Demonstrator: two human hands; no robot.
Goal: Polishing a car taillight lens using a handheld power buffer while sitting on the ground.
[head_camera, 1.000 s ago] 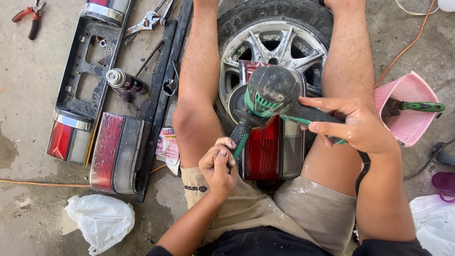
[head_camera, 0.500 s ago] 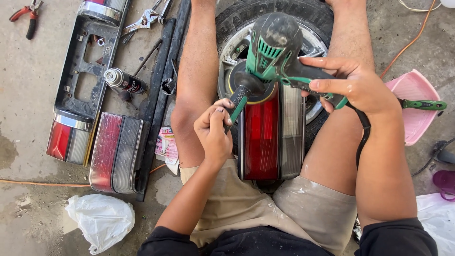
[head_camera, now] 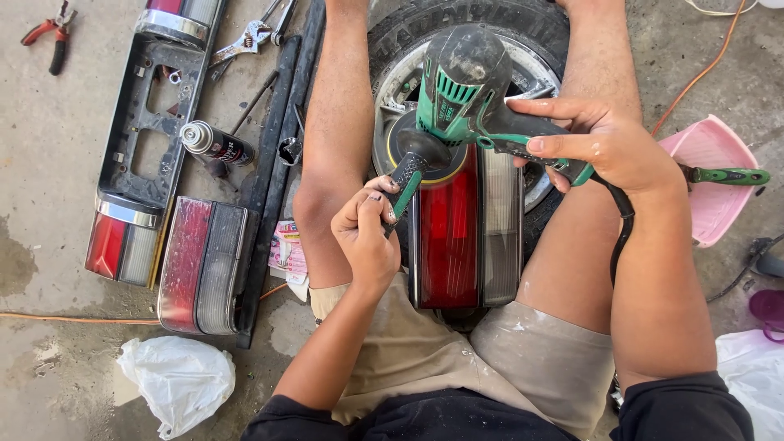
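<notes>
While the person sat on the floor, a green polisher (head_camera: 461,82) rested on a red tail light (head_camera: 457,233) between the knees, over a wheel (head_camera: 392,57). Left hand (head_camera: 367,237) fingers closed round its side handle (head_camera: 408,184). Right hand (head_camera: 608,147) gripped the rear handle, forefinger extended.

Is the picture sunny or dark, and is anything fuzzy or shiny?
Head view: bright daylight, everything sharp, no blur on the left hand, right hand or green polisher; soft shadows lie under the legs; the red tail lamp shows a pale sheen, and the wheel rim glints; edges bend slightly, as with a wide lens.
</notes>
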